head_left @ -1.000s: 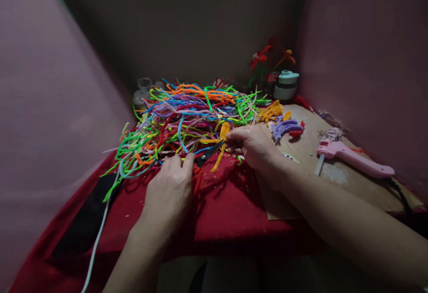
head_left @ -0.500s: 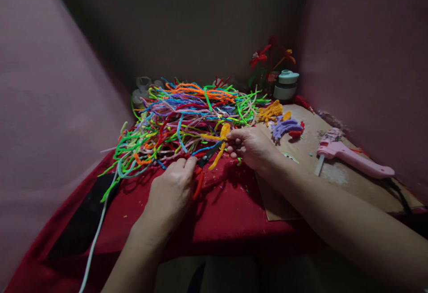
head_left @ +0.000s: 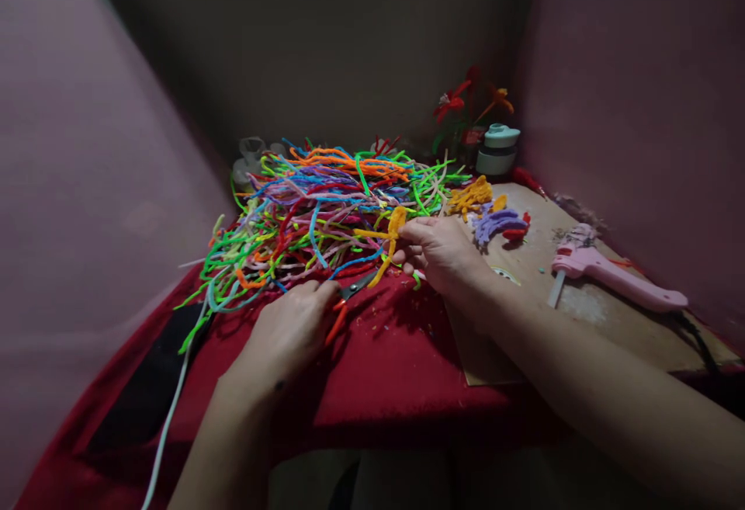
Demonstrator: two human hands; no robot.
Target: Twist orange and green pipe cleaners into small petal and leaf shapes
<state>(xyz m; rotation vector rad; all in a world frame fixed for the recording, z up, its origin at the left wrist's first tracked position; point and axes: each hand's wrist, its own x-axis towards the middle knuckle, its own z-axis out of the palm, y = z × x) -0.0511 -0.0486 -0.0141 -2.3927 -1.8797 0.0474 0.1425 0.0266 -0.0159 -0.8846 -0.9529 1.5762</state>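
My left hand is closed on the red handles of a pair of scissors, whose dark blades point right. The blade tips lie close to the lower end of a yellow-orange pipe cleaner. My right hand pinches this pipe cleaner at its middle; a looped part stands above the fingers, and loose ends run left and downward. Behind both hands spreads a large heap of many-coloured pipe cleaners. Part of the scissors' handles is hidden by my left fingers.
On the right, a pink glue gun lies on a brown board. Bent orange pieces and purple pieces rest on that board. Behind stand a pale green-lidded container and red flowers. A white cable crosses the red cloth.
My left hand has drawn the scissors down and left, away from the middle of the yellow-orange pipe cleaner. My right hand still pinches it and has shifted slightly.
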